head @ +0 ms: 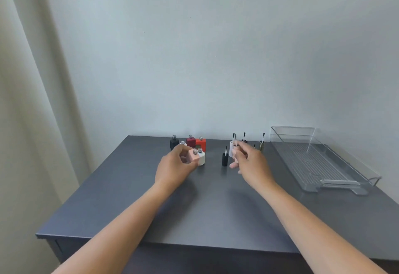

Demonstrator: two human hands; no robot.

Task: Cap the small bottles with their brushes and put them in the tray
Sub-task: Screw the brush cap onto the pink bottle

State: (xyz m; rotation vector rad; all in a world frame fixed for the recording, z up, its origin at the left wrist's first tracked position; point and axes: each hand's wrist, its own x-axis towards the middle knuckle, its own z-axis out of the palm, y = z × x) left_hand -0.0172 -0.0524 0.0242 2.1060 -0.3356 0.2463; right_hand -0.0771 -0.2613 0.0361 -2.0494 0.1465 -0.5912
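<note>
1. On my feed the left hand [177, 164] grips a pale pink square bottle [192, 156]. Its fingers [180, 149] are curled over the bottle's far side, and the neck is open. The bottle is near the middle of the dark grey surface [194, 209], toward the far edge (I cannot tell whether it rests there or is just lifted).
2. A white round bottle [201, 158], also uncapped, stands just beside the pink one on its right.
3. Behind them, close to the far edge, stand a black bottle [174, 143], a dark red bottle [190, 142] and an orange-red bottle [201, 144]. All are upright with bare necks.
4. The right hand [251, 164] pinches a pale pink brush cap [235, 154] between thumb and upper fingers [243, 151], with the brush pointing up. The lower fingers are loosely spread (this hand is blurred).
5. A black brush cap [225, 159] stands bristles-up between the two hands. A white brush cap [231, 148] stands right by the pink cap, and an olive-gold brush cap [262, 144] stands farther right near the far edge.
6. A clear plastic tray [313, 161] with a ribbed floor lies along the right edge, well apart from the bottles.
</note>
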